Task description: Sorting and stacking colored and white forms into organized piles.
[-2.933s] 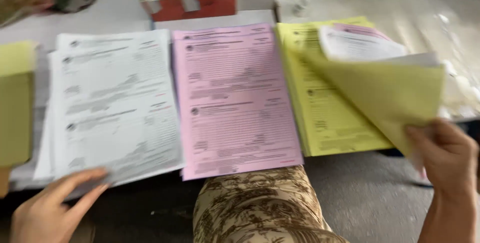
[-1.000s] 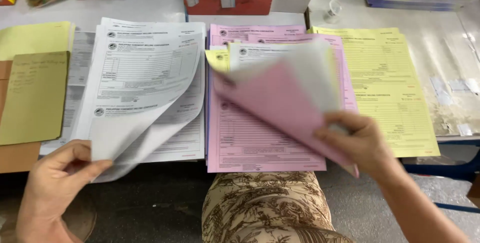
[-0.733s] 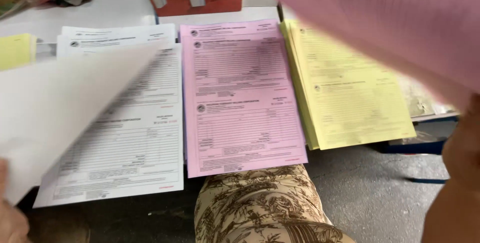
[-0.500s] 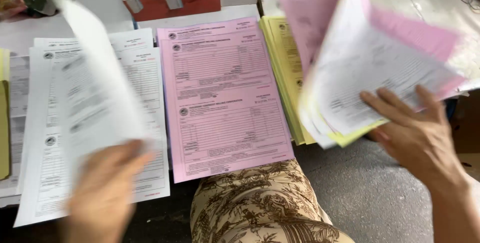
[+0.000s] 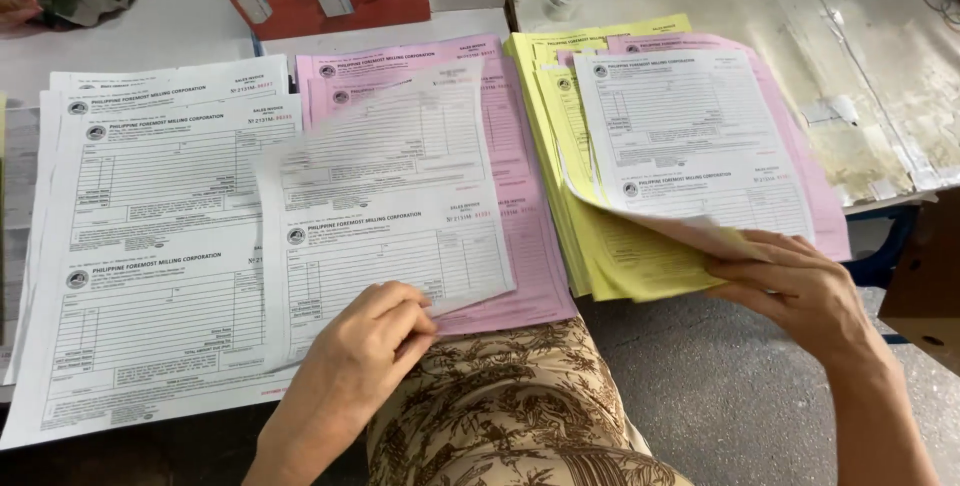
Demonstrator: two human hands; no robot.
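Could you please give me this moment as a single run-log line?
left hand: pinching white form sheet above pink stack | right hand: gripping collated sheets over yellow stack | white stack: untouched

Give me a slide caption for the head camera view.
Left hand lays a white form over the pink stack; right hand lifts collated sheets.

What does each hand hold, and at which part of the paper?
The left hand pinches a white form at its bottom edge, over the pink stack. The right hand grips collated sheets at their lower right corner, above the yellow stack.
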